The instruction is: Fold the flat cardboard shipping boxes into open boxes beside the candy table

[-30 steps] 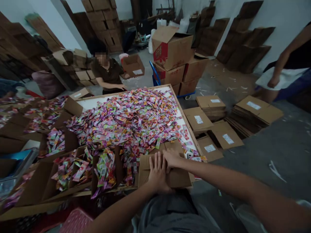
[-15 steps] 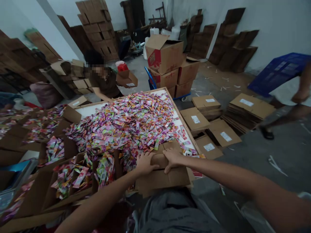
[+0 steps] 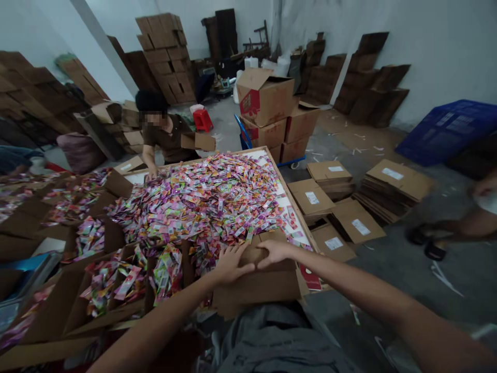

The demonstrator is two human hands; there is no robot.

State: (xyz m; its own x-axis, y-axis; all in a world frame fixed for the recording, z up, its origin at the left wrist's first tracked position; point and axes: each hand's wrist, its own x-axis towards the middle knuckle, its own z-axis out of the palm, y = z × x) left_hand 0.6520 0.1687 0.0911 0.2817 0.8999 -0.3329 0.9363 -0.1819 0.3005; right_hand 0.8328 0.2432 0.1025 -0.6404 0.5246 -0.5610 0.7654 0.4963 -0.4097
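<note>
A brown cardboard box [image 3: 256, 287] is in front of my body at the near edge of the table, its top flaps under my hands. My left hand [image 3: 233, 263] grips the box's left side, with the thumb over the top and the fingers along the edge. Across from it, my right hand [image 3: 276, 253] bends its fingers over the flaps, thumb pointing toward the left thumb. The fingertips are partly hidden. Right beyond the box lies a large heap of small colourful wrapped packets [image 3: 209, 197].
Open cartons of packets [image 3: 116, 285] line the left. A co-worker [image 3: 166, 129] reaches into the heap's far side. Flattened cartons [image 3: 359, 223] are stacked to the right, near another person's legs [image 3: 458, 228]. Big boxes [image 3: 267, 103] stand on a trolley behind the table.
My hands stay on the box, the right one slightly closer to the left. The co-worker's hand has moved left over the heap. The person at right has stepped, and the view has tilted.
</note>
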